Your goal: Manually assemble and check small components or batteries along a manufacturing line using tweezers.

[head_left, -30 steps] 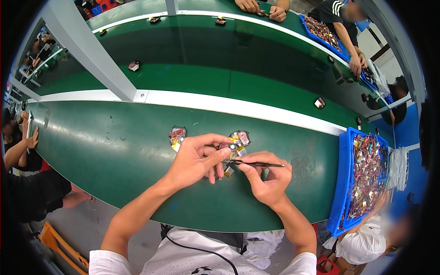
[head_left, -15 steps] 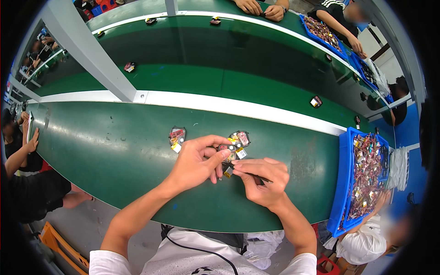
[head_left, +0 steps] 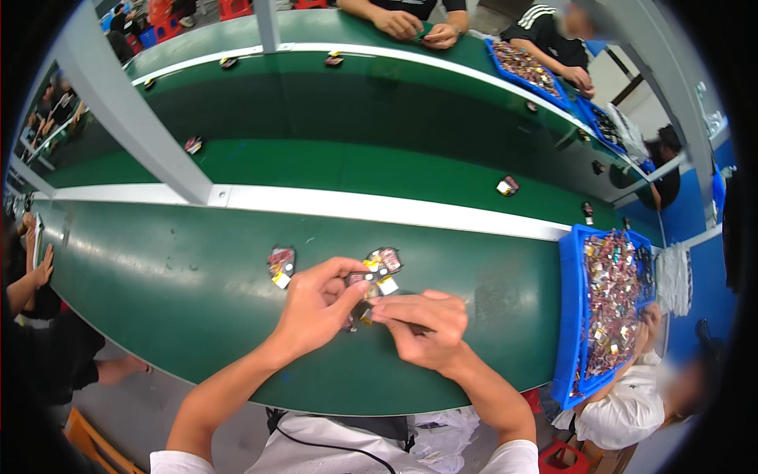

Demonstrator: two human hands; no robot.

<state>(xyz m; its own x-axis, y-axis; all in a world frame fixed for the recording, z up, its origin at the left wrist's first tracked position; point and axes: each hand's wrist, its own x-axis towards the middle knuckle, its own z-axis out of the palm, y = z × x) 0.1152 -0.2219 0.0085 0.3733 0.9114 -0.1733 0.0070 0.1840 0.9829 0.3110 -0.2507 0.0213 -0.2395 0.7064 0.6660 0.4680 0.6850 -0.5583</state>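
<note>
My left hand (head_left: 317, 306) is closed around a small electronic unit in a black casing (head_left: 360, 278), pinched between thumb and fingers above the green table. Fingers pressed together, my right hand (head_left: 426, 328) grips a slim black tool (head_left: 420, 325), mostly hidden by the hand. It looks like tweezers, and its tip meets the near side of the held unit, where fingers cover the contact. Just beyond lies another black-cased unit (head_left: 387, 257) with red wiring and a white-and-yellow part. A similar unit (head_left: 281, 264) rests left of my left hand.
A blue tray (head_left: 570, 316) heaped with small wired parts stands at the right, a co-worker's hand (head_left: 651, 322) at its edge. A white rail (head_left: 379, 211) divides my table from a green conveyor belt (head_left: 332, 170) carrying scattered units. A grey post (head_left: 134, 110) rises at left. Co-workers sit opposite.
The whole view has shifted, so the table and tray appear further left and lower. Both hands keep their grips, and the right fingers stay at the unit's near side.
</note>
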